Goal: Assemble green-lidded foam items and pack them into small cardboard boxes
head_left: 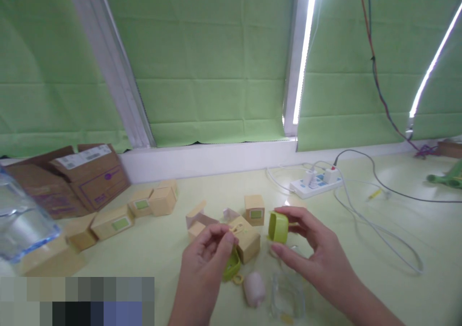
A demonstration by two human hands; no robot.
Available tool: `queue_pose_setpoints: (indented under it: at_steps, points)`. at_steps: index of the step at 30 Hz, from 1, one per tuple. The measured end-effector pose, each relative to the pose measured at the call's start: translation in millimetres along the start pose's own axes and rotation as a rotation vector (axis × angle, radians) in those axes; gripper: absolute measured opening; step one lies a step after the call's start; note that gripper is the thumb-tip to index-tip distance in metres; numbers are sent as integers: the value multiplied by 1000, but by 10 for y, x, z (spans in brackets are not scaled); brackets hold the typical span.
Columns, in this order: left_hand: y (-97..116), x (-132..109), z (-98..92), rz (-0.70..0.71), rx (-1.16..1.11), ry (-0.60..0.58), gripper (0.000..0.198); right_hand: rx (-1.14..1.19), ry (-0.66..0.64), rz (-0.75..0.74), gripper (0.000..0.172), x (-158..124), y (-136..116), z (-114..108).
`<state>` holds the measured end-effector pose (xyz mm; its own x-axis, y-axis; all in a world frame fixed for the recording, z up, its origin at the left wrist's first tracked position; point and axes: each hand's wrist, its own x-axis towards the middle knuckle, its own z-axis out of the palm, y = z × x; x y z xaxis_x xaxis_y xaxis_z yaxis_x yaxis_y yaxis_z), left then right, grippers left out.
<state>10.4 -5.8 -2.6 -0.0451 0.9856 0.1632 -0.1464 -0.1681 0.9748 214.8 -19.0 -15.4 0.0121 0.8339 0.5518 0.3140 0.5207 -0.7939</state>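
The right hand (325, 251) has its grip around a lime-green, rounded plastic cup (279, 228). The thumb is at the bottom and the fingers are at the top. The cup is on its side, up above the pale yellow-green desk (364, 278), and its hollow side faces left.

The left hand (204, 261) has its finger and thumb pinched together on a small, pale yellow loop (237, 228). Just under those fingers is a green, hollow plastic shell (233, 267). The hand hides some of it, so I cannot tell if it hangs or sits on the desk. A little yellow ring (238, 280) is right by its bottom edge.

Near the ring, a smooth, pinkish-white, rounded case (254, 289) lies on the desk. Some clear plastic packing (288, 299) is to its right.

Behind the left hand are a tan cardboard box (248, 242) and an open tan box with its flaps up (197, 214). A small tan box with a green label (254, 203) stands behind them. More small tan boxes (104, 222) make a row on the left. On the right is a white power strip (317, 188) with plugs in it.
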Motion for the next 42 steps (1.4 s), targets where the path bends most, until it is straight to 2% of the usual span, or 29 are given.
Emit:
queue_pose_setpoints:
  at_steps: [4, 9, 16, 22, 29, 34, 38, 42]
  points:
    - [-20, 7, -11, 4, -17, 65, 17, -13, 65, 121, 51, 42, 96, -13]
    - [-64, -4, 36, -26, -31, 63, 20, -146, 24, 85, 43, 55, 130, -12]
    - [-81, -23, 59, -23, -18, 39, 20, -596, -15, -11, 44, 96, 169, -163]
    - [-131, -18, 84, -24, -39, -51, 21, -850, -129, 142, 30, 148, 113, -341]
    - [-125, -27, 122, -58, 68, -154, 31, -941, -211, 327, 38, 167, 94, -375]
    - [-77, -54, 127, -145, 183, -159, 31, -932, -247, 314, 45, 169, 229, -400]
    - [-111, -62, 120, -118, 184, -180, 19, -915, -274, 307, 39, 172, 343, -420]
    - [-157, -63, 120, -62, 165, -212, 13, -919, -259, 322, 23, 161, 392, -434]
